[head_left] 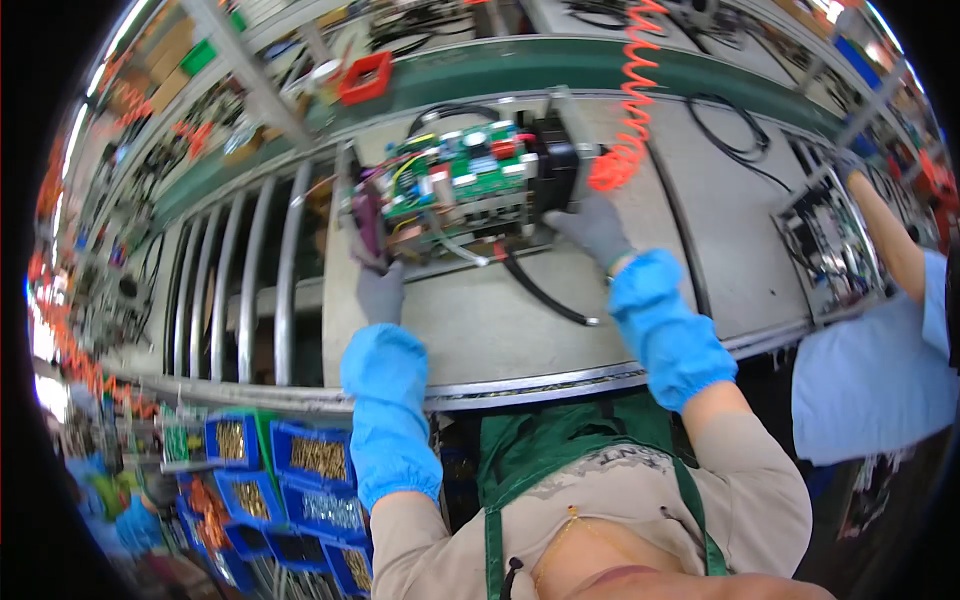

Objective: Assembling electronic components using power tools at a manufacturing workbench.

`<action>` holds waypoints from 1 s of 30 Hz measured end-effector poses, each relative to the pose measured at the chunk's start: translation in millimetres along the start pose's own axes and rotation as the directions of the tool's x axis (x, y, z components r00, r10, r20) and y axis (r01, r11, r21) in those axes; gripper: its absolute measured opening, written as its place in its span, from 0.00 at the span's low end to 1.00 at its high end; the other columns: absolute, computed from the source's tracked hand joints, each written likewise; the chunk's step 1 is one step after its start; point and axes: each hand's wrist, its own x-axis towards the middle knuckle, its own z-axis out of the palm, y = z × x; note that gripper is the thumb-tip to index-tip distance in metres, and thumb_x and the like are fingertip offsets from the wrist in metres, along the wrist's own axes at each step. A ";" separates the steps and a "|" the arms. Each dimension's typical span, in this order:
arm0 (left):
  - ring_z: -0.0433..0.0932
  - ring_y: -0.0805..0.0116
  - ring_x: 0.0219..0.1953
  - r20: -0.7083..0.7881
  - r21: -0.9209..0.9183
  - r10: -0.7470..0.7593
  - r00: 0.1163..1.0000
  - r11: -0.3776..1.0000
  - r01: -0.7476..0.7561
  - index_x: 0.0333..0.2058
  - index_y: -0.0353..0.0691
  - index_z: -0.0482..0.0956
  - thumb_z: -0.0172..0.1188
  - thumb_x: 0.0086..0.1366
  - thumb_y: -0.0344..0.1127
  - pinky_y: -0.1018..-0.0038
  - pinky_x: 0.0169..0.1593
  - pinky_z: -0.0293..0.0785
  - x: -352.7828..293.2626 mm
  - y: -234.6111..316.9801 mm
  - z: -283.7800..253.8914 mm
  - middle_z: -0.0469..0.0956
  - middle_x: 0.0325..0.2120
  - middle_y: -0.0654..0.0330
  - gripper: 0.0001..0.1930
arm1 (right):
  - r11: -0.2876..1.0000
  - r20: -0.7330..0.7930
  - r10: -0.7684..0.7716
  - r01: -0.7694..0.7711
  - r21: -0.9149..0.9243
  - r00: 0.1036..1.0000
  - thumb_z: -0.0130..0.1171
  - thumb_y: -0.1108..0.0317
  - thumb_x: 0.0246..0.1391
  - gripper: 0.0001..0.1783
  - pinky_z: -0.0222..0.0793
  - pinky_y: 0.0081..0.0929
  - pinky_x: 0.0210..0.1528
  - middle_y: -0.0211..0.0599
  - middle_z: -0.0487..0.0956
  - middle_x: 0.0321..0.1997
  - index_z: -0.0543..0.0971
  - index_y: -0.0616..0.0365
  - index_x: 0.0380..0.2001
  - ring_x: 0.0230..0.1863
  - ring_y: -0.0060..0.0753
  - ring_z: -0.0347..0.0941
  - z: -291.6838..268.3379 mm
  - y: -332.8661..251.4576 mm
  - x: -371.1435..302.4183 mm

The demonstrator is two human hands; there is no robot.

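Note:
An open electronic unit (462, 185) with green circuit boards, colored wires and a black right-hand end sits on the bench in front of me. My left hand (380, 292), in a grey glove, grips its left end beside a purple part (368, 222). At the opposite end, the lower right corner is held by my gloved right hand (597, 230), its thumb along the front edge; some of its fingers are hidden. A thick black cable (545, 288) trails from the unit's front toward me. Blue sleeve covers are on both my forearms.
Metal rollers (245, 285) lie left of the bench plate. A coiled orange air hose (637, 110) hangs by the unit's right end. A red tray (365, 78) stands behind. Blue bins (318, 458) of hardware sit lower left. At right, a co-worker's arm (888, 235) reaches toward another unit (828, 240).

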 end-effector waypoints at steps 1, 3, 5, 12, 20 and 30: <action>0.80 0.58 0.34 -0.026 -0.039 0.014 1.000 0.999 -0.015 0.38 0.35 0.79 0.66 0.51 0.42 0.65 0.41 0.73 3.0 -19.2 -0.8 0.81 0.30 0.52 0.19 | 0.998 -0.002 0.006 -0.006 -0.063 1.000 0.62 0.51 0.43 0.26 0.72 0.45 0.44 0.55 0.80 0.37 0.79 0.63 0.37 0.40 0.52 0.77 4.5 -13.7 -5.3; 0.80 0.63 0.34 0.026 -0.121 -0.060 0.998 0.991 0.063 0.40 0.33 0.78 0.67 0.50 0.38 0.68 0.38 0.73 0.5 -28.7 -11.3 0.81 0.31 0.54 0.20 | 0.991 -0.011 0.022 -0.023 -0.132 1.000 0.60 0.52 0.43 0.24 0.72 0.45 0.44 0.56 0.80 0.37 0.80 0.63 0.37 0.40 0.54 0.77 8.5 -26.5 -11.0; 0.79 0.65 0.35 0.009 -0.172 -0.031 0.999 0.985 0.032 0.42 0.32 0.77 0.66 0.50 0.35 0.69 0.37 0.72 -13.1 -24.9 -10.1 0.81 0.33 0.56 0.20 | 0.989 -0.043 0.050 -0.055 -0.139 0.998 0.60 0.53 0.43 0.25 0.72 0.45 0.44 0.55 0.80 0.37 0.79 0.62 0.39 0.40 0.54 0.77 10.1 -13.1 -14.0; 0.79 0.65 0.34 0.084 -0.035 -0.124 0.989 0.991 0.127 0.42 0.33 0.76 0.65 0.52 0.33 0.69 0.39 0.72 -63.6 5.2 -8.2 0.81 0.32 0.57 0.19 | 0.999 -0.167 -0.041 0.044 0.015 0.985 0.61 0.58 0.42 0.27 0.71 0.41 0.47 0.52 0.79 0.38 0.74 0.59 0.47 0.42 0.54 0.76 -15.8 8.6 -51.7; 0.79 0.44 0.37 -0.010 0.129 0.006 1.000 0.992 -0.005 0.39 0.35 0.77 0.66 0.51 0.46 0.56 0.39 0.73 -103.5 22.8 -3.6 0.80 0.31 0.44 0.22 | 0.993 -0.219 0.112 -0.117 -0.008 0.969 0.62 0.64 0.40 0.20 0.73 0.43 0.39 0.46 0.81 0.33 0.77 0.56 0.41 0.36 0.49 0.78 -31.7 13.3 -67.6; 0.79 0.56 0.37 0.045 -0.200 -0.003 0.999 0.980 0.012 0.45 0.35 0.72 0.65 0.55 0.37 0.65 0.43 0.74 -121.9 21.8 -16.5 0.78 0.38 0.53 0.21 | 0.975 0.048 -0.151 0.157 -0.160 0.987 0.63 0.53 0.44 0.25 0.72 0.38 0.41 0.45 0.81 0.38 0.77 0.61 0.40 0.38 0.47 0.77 -20.3 51.8 -72.8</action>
